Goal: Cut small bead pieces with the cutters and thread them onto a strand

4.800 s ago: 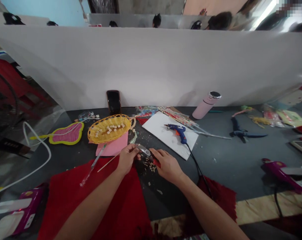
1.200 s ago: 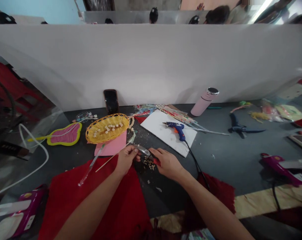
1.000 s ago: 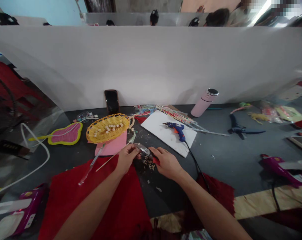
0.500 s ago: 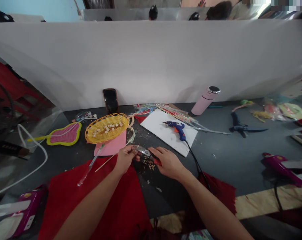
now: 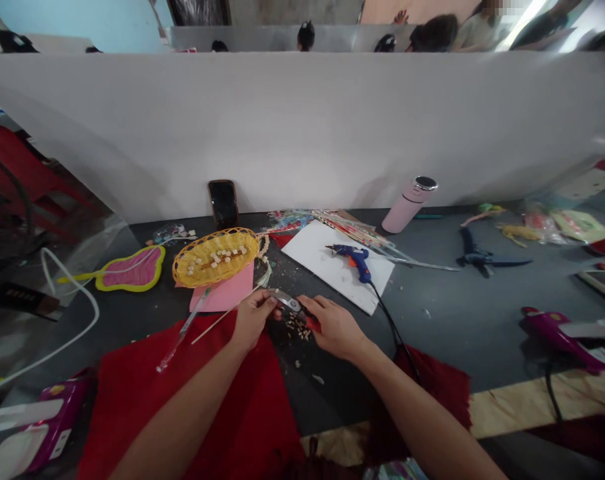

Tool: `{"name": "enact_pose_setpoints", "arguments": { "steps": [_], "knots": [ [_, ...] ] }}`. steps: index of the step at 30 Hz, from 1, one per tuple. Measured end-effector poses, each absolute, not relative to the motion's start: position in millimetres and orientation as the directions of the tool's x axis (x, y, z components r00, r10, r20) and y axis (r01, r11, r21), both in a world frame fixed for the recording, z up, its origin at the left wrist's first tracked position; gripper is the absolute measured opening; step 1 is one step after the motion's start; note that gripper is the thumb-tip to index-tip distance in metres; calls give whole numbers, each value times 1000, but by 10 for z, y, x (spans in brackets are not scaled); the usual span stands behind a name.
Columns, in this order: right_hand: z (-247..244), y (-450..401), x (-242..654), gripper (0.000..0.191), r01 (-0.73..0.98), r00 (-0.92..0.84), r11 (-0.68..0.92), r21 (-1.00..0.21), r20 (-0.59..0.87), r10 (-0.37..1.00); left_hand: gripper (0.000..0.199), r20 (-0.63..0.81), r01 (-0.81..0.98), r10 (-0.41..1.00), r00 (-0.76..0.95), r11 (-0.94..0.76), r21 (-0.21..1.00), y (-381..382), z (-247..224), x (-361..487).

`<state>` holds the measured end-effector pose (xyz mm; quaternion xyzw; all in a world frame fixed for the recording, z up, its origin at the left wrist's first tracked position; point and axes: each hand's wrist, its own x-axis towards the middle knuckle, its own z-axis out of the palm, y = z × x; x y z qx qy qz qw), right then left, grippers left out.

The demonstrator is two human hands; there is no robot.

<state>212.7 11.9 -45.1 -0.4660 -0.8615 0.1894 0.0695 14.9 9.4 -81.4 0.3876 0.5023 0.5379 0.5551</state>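
My right hand (image 5: 332,327) is closed round the red handles of a pair of metal cutters (image 5: 291,304), whose blades point left. At the blade tips, my left hand (image 5: 253,317) pinches a thin pale stick (image 5: 219,325) that slants down to the left. Small cut pale pieces (image 5: 298,327) lie in a pile on the dark table between and below the hands. A yellow woven basket (image 5: 202,272) with small whitish pieces in it stands on pink paper (image 5: 227,297) behind my left hand.
A blue glue gun (image 5: 356,259) rests on a white board (image 5: 322,267), its cord running toward me. Behind stand a phone (image 5: 223,203) and a pink bottle (image 5: 407,208). Red cloth (image 5: 182,400) covers the front left. Purple devices (image 5: 562,337) lie at both sides.
The cutters' blades have shifted slightly at my left fingertips, and a small pale bit now shows by them. Both hands keep their grips. The view has tilted a little.
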Motion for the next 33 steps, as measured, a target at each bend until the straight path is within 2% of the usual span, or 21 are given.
{"name": "enact_pose_setpoints", "arguments": {
  "steps": [8, 16, 26, 33],
  "knots": [
    [-492, 147, 2160, 60, 766, -590, 544, -343, -38, 806, 16, -151, -216, 985, -78, 131, 967, 113, -810, 117],
    [-451, 183, 2197, 57, 731, -627, 573, -372, -35, 778, 17, -187, -176, 981, -55, 175, 969, 115, -801, 109],
    [-459, 115, 2139, 51, 769, -575, 508, -388, -72, 815, 15, -158, -128, 984, -77, 148, 981, 92, -807, 110],
    [-493, 103, 2120, 58, 784, -543, 491, -379, -37, 839, 17, -104, -159, 993, -61, 93, 983, 107, -830, 124]
  ]
}}
